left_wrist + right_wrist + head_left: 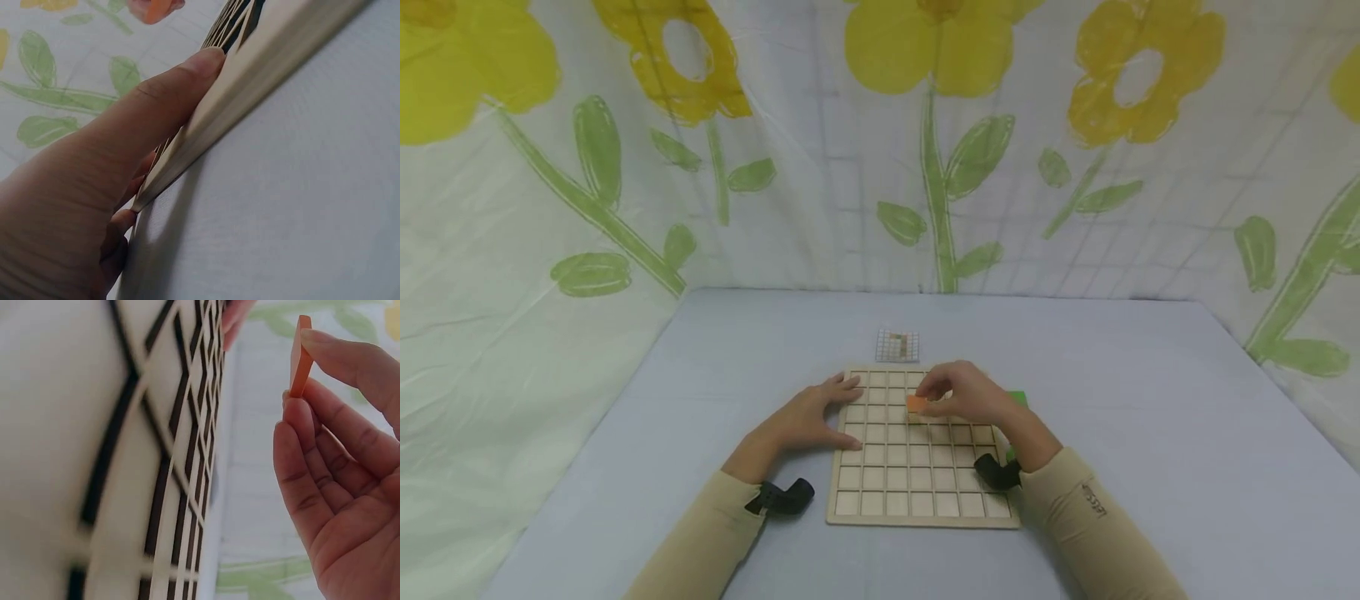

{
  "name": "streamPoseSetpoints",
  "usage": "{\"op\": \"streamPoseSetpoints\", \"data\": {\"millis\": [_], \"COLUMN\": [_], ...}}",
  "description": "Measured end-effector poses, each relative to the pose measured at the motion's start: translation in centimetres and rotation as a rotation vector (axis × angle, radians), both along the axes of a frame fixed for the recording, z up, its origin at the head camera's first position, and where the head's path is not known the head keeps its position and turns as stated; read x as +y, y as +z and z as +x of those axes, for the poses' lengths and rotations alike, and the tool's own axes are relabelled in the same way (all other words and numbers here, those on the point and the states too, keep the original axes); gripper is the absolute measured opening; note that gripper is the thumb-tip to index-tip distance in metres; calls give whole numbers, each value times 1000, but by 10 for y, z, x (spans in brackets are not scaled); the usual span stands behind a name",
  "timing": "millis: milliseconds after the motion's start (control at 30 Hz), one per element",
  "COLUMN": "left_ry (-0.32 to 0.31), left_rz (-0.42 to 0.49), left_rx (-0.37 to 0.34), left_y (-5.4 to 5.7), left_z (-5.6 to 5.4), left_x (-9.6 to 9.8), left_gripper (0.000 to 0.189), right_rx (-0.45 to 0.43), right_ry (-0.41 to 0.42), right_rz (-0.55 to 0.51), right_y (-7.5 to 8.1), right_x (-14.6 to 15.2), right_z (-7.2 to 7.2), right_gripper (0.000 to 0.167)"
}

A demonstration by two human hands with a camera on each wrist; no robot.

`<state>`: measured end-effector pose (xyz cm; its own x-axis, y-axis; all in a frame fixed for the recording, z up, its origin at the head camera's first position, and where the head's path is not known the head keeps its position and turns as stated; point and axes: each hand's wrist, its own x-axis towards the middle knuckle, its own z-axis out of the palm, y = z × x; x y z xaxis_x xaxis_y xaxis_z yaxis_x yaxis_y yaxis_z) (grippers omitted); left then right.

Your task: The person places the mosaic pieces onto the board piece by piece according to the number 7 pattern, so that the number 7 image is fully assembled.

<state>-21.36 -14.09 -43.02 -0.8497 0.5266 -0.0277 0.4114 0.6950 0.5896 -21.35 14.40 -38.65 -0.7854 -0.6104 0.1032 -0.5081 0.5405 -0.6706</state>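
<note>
Hands, orange tile over gridded board

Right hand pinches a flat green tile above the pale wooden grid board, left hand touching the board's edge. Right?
Wrong colour: the right hand pinches a flat orange tile, as the right wrist view shows; the rest stands.

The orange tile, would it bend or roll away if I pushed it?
The orange tile probably won't bend: it looks straight, pinched by the right hand. Flat sides suggest sliding, not rolling. It's likely light, being small and thin.
</note>
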Motion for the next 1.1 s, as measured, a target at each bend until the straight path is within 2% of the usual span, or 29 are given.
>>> {"op": "streamPoseSetpoints", "data": {"millis": [233,567,833,1100], "left_ry": [-16,3,-13,-1], "left_rz": [8,-1,7,-3], "left_rx": [7,-2,9,7], "left_y": [1,0,-1,-1], "left_z": [0,-1,-1,0], "left_x": [-2,-1,-1,0], "left_gripper": [85,87,86,85], "right_rx": [-46,-98,-100,-91], "right_ry": [-49,-117,-166,-166], "right_rz": [-23,-32,-18,-20], "right_y": [-3,-19,-30,-32], "right_x": [-21,-35,-34,-34], "right_z": [-15,-29,-30,-29], "right_gripper": [18,20,21,21]}}
